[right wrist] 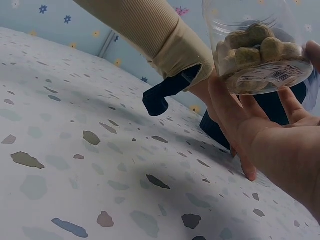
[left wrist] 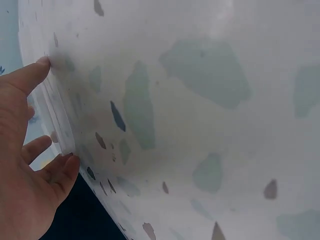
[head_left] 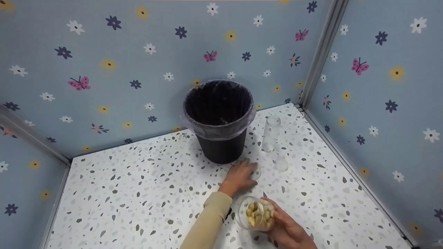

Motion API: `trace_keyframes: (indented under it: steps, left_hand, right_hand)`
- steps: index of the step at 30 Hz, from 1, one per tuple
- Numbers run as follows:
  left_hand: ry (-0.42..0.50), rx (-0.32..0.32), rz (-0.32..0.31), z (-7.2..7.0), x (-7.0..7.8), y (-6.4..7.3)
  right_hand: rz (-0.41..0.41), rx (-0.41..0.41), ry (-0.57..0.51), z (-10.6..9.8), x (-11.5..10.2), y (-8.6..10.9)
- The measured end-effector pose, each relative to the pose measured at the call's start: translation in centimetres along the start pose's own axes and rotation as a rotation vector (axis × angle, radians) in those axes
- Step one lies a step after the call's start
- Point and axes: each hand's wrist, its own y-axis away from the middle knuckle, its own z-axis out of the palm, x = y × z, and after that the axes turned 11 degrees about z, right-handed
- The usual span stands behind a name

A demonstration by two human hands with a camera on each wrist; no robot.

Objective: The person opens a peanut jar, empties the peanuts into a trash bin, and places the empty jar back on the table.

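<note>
My right hand (head_left: 289, 226) holds a clear plastic jar (head_left: 244, 221), tilted with its mouth toward the left. Inside lie several peanuts in their shells (right wrist: 260, 47), and a barcode label (right wrist: 267, 74) shows on the jar's base. The left hand (head_left: 240, 176) reaches down to the table in front of the bin, its thumb and fingers spread across a clear round lid (head_left: 256, 172). In the left wrist view, the thumb and fingertips sit at opposite sides of the lid's rim (left wrist: 62, 120).
A black bin (head_left: 223, 147) with a translucent liner stands against the patterned back wall (head_left: 166, 52). To its right are a tall clear container (head_left: 271, 133) and another clear round disc (head_left: 281, 163) on the speckled table (head_left: 138, 193). A patterned side wall (head_left: 380, 114) bounds the right.
</note>
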Motion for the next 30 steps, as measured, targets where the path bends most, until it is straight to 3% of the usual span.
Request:
trace_keyframes:
  steps: [2, 6, 12, 17, 21, 25, 30]
  left_hand:
    - [0.006, 0.02, -0.005, -0.2, -0.1, 0.4]
    - [0.004, 0.117, 0.014, -0.6, -0.4, 1.6]
    - [0.049, 0.273, 0.053, -2.1, -0.3, 4.7]
    - [0.152, 0.313, 0.012, -3.5, -0.8, 8.8]
    - [0.227, 0.324, -0.062, -4.1, -1.4, 13.0]
    - [0.275, 0.338, -0.145, -4.3, -2.0, 17.1]
    - [0.361, 0.326, -0.246, -4.1, -2.1, 21.2]
  right_hand:
    - [0.008, -0.002, 0.011, 0.0, -0.1, -0.2]
    - [0.019, 0.002, 0.041, 0.1, -0.4, -0.5]
    - [-0.003, 0.029, 0.067, 0.5, -1.8, -1.2]
    - [-0.043, 0.033, 0.091, 1.0, -3.5, -2.0]
    - [-0.08, 0.005, 0.119, 1.5, -5.3, -2.9]
    - [-0.108, -0.015, 0.104, 2.4, -7.6, -4.0]
    - [-0.146, -0.023, 0.109, 4.0, -11.4, -5.9]
